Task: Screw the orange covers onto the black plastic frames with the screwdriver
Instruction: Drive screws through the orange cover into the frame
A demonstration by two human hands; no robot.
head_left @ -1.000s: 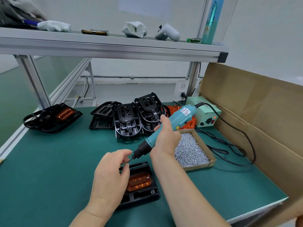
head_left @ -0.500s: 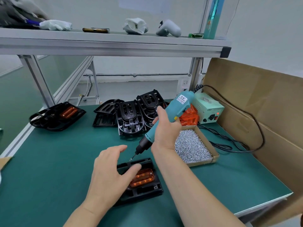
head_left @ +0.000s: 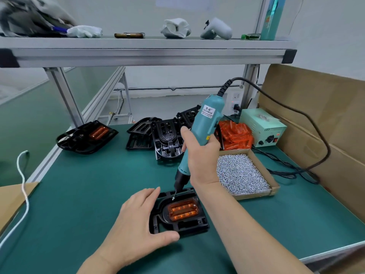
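A black plastic frame [head_left: 194, 224] lies flat on the green mat near the front, with an orange cover [head_left: 183, 210] seated in its middle. My left hand [head_left: 138, 220] lies flat against the frame's left side, thumb along its front edge, fingers straight. My right hand [head_left: 201, 155] grips a teal electric screwdriver [head_left: 205, 123], held nearly upright. Its bit tip, with a screw on it, points down at the frame's top left corner beside the cover.
A cardboard tray of silver screws [head_left: 240, 173] sits right of the frame. Behind are a pile of black frames [head_left: 164, 135], loose orange covers [head_left: 235, 135], a power unit [head_left: 260, 127] and its cable. A frame with an orange cover in it [head_left: 87, 135] lies far left. Cardboard wall stands at right.
The screwdriver has swung from slanted to nearly upright, its tip lowered onto the frame's corner. My left hand left the bit tip and spread flat against the frame's left side.
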